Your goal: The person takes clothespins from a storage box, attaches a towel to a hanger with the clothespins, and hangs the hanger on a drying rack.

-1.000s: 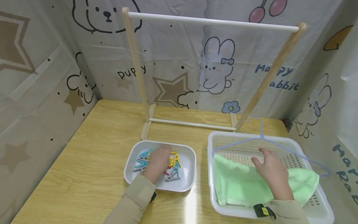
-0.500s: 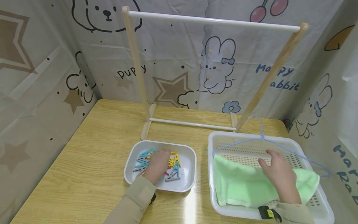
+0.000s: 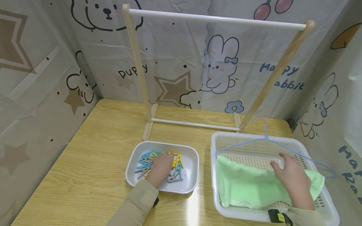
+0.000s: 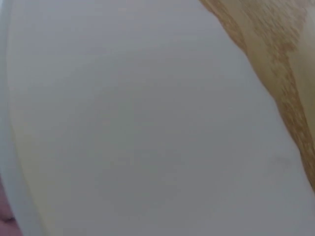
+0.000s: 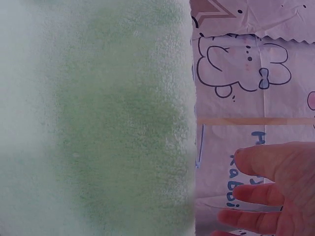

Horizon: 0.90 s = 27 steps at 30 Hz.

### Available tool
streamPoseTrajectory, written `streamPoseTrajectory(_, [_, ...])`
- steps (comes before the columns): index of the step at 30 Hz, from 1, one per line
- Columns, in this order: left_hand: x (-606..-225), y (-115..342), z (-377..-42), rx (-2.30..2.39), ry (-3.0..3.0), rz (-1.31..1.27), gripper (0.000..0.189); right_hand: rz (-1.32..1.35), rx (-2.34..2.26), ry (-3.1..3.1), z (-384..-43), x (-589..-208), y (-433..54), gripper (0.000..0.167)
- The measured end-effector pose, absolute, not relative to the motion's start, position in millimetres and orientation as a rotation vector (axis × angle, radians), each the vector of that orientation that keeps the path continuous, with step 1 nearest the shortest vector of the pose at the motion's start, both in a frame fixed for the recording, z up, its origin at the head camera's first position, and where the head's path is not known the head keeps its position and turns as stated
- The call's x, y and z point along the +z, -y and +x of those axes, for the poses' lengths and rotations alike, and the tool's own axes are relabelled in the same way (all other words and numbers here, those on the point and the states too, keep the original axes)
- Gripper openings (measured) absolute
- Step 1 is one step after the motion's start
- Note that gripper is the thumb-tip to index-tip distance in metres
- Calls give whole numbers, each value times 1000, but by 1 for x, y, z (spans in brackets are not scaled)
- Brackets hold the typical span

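My left hand reaches down into a small white tray among several blue, yellow, grey and red clothespins. Its fingertips are hidden, so I cannot tell whether it pinches one. The tray's white wall fills most of the left wrist view. On the right, a light green towel hangs on a blue wire hanger and lies over a white basket. My right hand hovers over the towel's right part, thumb and fingers spread with nothing between them; the right wrist view shows its parted fingers beside the towel.
Behind the tray and basket stands a drying rack with wooden legs and a white top bar. Printed cloth walls enclose the wooden table at the back and sides.
My right hand has drifted rightward over the towel, fingers still spread. My left hand has stayed in the tray, shifting only slightly.
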<state>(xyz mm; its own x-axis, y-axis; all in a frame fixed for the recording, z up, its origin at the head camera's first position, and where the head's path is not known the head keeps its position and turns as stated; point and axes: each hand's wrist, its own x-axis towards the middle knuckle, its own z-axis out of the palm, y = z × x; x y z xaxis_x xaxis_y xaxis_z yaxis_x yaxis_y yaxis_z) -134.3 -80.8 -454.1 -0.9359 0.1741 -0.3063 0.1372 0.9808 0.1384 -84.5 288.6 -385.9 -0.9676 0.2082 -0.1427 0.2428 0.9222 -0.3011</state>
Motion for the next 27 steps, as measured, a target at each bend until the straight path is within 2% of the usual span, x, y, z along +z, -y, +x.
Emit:
streamPoseTrajectory(7, [-453,71,-126,108,-2761,277,9,399,-491,-2955,-81,-388,-300,67])
streamPoseTrajectory(14, [-462,61,-118,21,-2729,343,18,503,-488,-2907,-78,-386,-311,69])
streamPoseTrajectory(27, [-472,50,-113,-54,-2731,347,11,596,-497,-2868,-72,-386,-328,71])
